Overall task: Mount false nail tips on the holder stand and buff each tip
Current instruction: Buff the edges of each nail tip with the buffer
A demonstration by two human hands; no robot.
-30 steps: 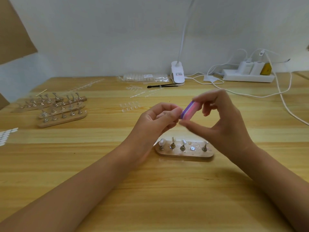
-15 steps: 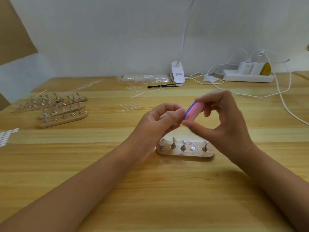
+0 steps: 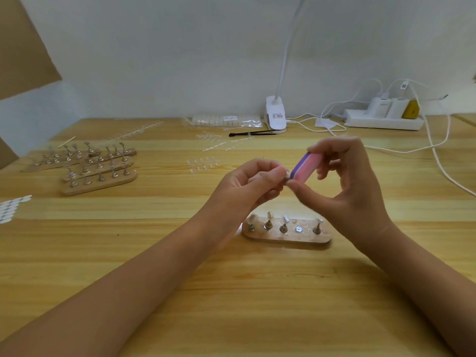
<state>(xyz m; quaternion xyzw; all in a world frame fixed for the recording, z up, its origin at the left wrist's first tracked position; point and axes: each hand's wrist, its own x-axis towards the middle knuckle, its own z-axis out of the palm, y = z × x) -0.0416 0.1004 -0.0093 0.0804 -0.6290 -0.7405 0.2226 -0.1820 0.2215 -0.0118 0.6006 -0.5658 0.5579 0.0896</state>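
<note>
Above the oval wooden stand (image 3: 286, 237), the right hand (image 3: 347, 186) holds a pink-purple buffer block (image 3: 305, 168).

On the surface (image 3: 103, 228), the holder stand (image 3: 286, 238) lies near the middle, with spare stands (image 3: 99, 176) far to its left. At the back, a lamp clip (image 3: 275, 115) stands between a bag of tips (image 3: 224, 120) on its left and a power strip (image 3: 383, 122) on its right.
</note>
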